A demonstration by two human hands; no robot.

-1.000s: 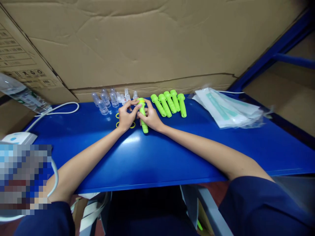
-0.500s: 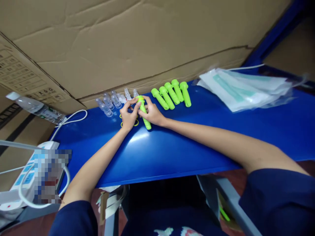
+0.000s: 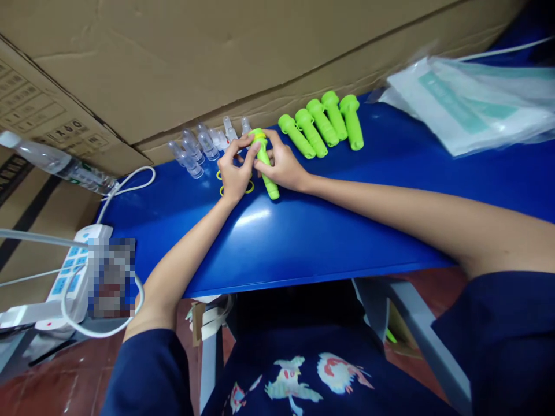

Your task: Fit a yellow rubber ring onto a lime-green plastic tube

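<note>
A lime-green flashlight (image 3: 267, 173) is held between both hands, its wide head pointing away from me and its tail toward me. My left hand (image 3: 235, 174) pinches the head from the left, where a yellow ring (image 3: 259, 137) sits around it. My right hand (image 3: 287, 166) has its fingers wrapped round the neck and body from the right. Several thin yellow rings (image 3: 250, 187) lie on the table, partly hidden by the left hand. Beyond that hand stand several clear plastic bulb-shaped pieces (image 3: 208, 144).
Several more green flashlights (image 3: 323, 126) lie in a row against the cardboard (image 3: 243, 63). Flat plastic packets (image 3: 459, 110) cover the right of the blue table (image 3: 303, 242). At left are a water bottle (image 3: 56, 162), a power strip (image 3: 73, 268) and a looped white cable (image 3: 141, 294).
The camera view has tilted and shifted, so the table appears higher in the picture. Both hands keep hold of the flashlight, with the yellow ring at its head now easier to see.
</note>
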